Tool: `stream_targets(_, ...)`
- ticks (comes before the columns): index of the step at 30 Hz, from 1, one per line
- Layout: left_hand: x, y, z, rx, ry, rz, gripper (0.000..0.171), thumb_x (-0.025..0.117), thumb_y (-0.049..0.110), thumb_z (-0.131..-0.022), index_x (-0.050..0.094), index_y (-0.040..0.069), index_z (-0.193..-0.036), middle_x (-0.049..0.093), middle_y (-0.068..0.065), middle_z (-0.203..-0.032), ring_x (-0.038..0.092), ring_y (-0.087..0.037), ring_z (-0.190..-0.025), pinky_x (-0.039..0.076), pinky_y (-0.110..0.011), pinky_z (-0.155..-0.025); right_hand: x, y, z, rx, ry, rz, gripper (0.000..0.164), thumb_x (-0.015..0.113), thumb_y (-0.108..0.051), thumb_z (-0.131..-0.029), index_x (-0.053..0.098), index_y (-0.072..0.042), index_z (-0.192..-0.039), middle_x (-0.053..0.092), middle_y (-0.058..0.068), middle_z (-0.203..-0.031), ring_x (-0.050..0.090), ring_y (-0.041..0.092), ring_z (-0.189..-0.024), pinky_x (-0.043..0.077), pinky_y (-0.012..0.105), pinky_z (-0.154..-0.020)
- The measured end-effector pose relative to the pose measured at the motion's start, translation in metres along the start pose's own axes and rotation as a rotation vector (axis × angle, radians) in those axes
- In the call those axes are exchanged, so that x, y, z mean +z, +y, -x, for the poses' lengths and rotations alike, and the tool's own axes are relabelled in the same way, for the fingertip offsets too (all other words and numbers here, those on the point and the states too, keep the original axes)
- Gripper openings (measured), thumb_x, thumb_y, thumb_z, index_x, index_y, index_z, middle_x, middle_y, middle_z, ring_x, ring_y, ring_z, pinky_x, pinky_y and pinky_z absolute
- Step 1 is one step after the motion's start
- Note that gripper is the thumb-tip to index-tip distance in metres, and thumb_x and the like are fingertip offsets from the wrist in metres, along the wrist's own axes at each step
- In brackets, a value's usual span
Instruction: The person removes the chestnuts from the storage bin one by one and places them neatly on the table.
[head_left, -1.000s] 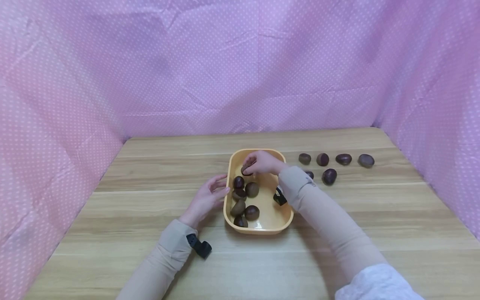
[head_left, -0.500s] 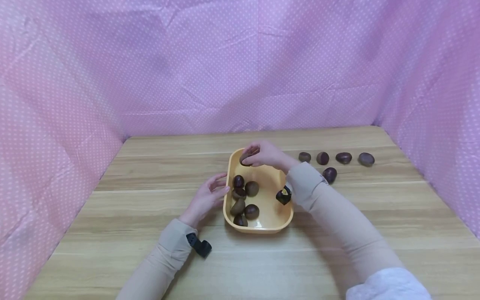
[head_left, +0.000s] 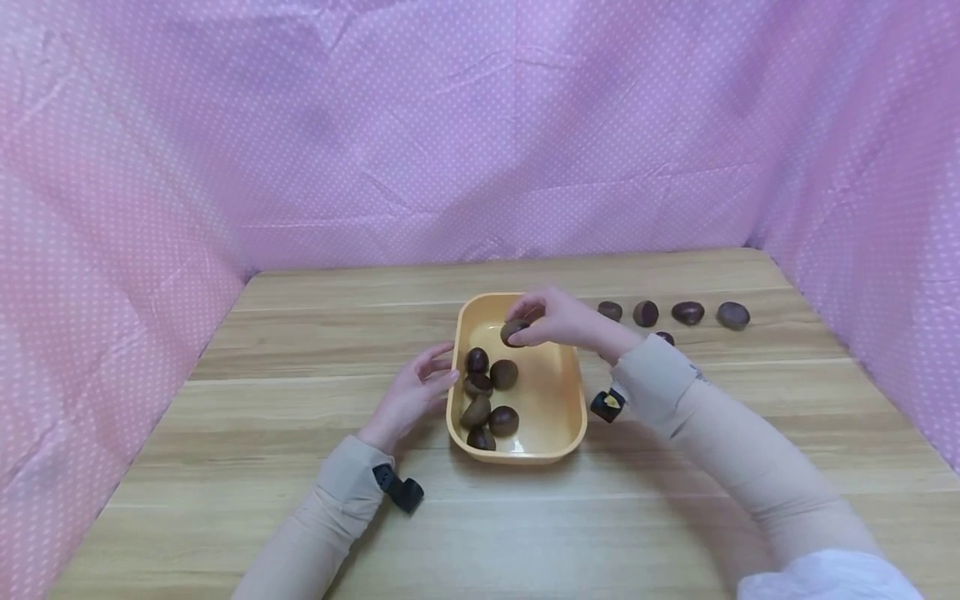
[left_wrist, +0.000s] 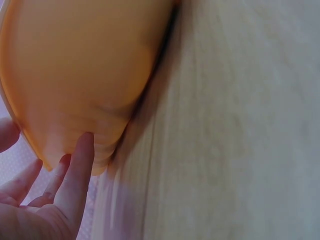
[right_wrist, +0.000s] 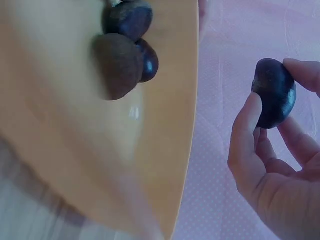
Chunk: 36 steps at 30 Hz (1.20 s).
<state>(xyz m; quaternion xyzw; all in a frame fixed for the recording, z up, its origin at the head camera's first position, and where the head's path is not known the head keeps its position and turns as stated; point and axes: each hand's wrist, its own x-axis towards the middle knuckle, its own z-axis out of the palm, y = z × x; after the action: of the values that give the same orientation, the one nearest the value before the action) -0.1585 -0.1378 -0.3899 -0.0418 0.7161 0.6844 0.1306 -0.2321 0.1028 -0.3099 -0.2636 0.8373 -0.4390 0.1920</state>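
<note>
Between thumb and fingertips my right hand (head_left: 561, 320) pinches a dark brown chestnut (head_left: 513, 333), held over the far part of a yellow plastic tub (head_left: 542, 396). The right wrist view shows this chestnut (right_wrist: 274, 94) whole and glossy, gripped from its sides. Several more chestnuts (head_left: 504, 374) lie along the tub's left half. At the tub's outer left wall is my left hand (head_left: 414, 390), its fingers spread. In the left wrist view the fingertips of that hand (left_wrist: 55, 210) rest against the tub's wall (left_wrist: 80, 75), with the thumb near the rim.
Right of the tub, a row of chestnuts (head_left: 687, 313) lies on the wooden table (head_left: 315, 333); another chestnut (head_left: 665, 337) is partly hidden behind my right sleeve. A pink dotted cloth (head_left: 480, 150) surrounds the table at the back and sides.
My right hand has lifted the chestnut from the tub's far left corner and moved right with it. The left hand and the tub stay where they were.
</note>
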Motion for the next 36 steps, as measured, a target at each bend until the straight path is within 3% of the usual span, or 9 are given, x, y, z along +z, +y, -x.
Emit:
stream_targets(8,0.001,0.000,0.002,0.002,-0.004,-0.004,0.054,0.056,0.006,-0.093,0.037,0.012,-0.144,0.044,-0.021,-0.139,0.055,-0.032,-0.116,0.053,-0.043,-0.091,-0.008,0.024,0.027,0.007,0.067,0.061,0.027,0.074,-0.018,-0.080,0.066,-0.007,-0.103,0.068,0.007,-0.104,0.059,0.024,-0.105,0.046,0.038,-0.092)
stream_targets(15,0.000,-0.001,0.001,0.009,-0.010,-0.010,0.054,0.057,0.007,-0.093,0.038,0.013,-0.144,0.045,-0.021,-0.138,0.056,-0.032,-0.115,0.054,-0.042,-0.091,-0.017,0.056,0.051,-0.002,0.138,0.072,0.034,0.075,-0.015,-0.079,0.065,-0.004,-0.110,0.068,0.008,-0.105,0.059,0.025,-0.106,0.047,0.044,-0.097)
stream_targets(23,0.000,0.000,-0.001,0.012,-0.004,-0.003,0.055,0.058,0.007,-0.092,0.039,0.016,-0.143,0.047,-0.019,-0.137,0.057,-0.029,-0.113,0.054,-0.042,-0.090,-0.039,0.091,0.087,0.096,0.196,0.123,0.032,0.073,-0.023,-0.083,0.065,-0.008,-0.110,0.067,0.008,-0.111,0.059,0.011,-0.099,0.047,0.028,-0.087)
stream_targets(28,-0.001,0.002,-0.001,0.022,0.010,-0.023,0.057,0.057,0.005,-0.093,0.037,0.016,-0.145,0.047,-0.021,-0.135,0.059,-0.027,-0.109,0.055,-0.042,-0.089,-0.058,0.106,0.109,0.165,0.235,0.107,0.037,0.070,-0.024,-0.086,0.062,-0.003,-0.115,0.066,0.011,-0.112,0.057,-0.002,-0.093,0.051,0.018,-0.079)
stream_targets(32,0.000,0.003,-0.001,0.016,0.014,-0.024,0.058,0.057,0.004,-0.092,0.036,0.016,-0.145,0.047,-0.021,-0.136,0.057,-0.030,-0.114,0.055,-0.042,-0.089,-0.072,0.118,0.122,0.195,0.270,0.072,0.039,0.069,-0.020,-0.087,0.059,0.003,-0.117,0.066,0.013,-0.111,0.057,-0.008,-0.088,0.054,0.017,-0.073)
stream_targets(36,0.001,0.002,0.000,0.013,0.011,-0.021,0.058,0.058,0.005,-0.092,0.037,0.017,-0.145,0.048,-0.021,-0.135,0.058,-0.028,-0.112,0.055,-0.042,-0.087,-0.084,0.131,0.131,0.249,0.298,0.134,0.042,0.070,-0.024,-0.086,0.059,0.003,-0.116,0.065,0.015,-0.112,0.054,-0.012,-0.083,0.052,0.015,-0.071)
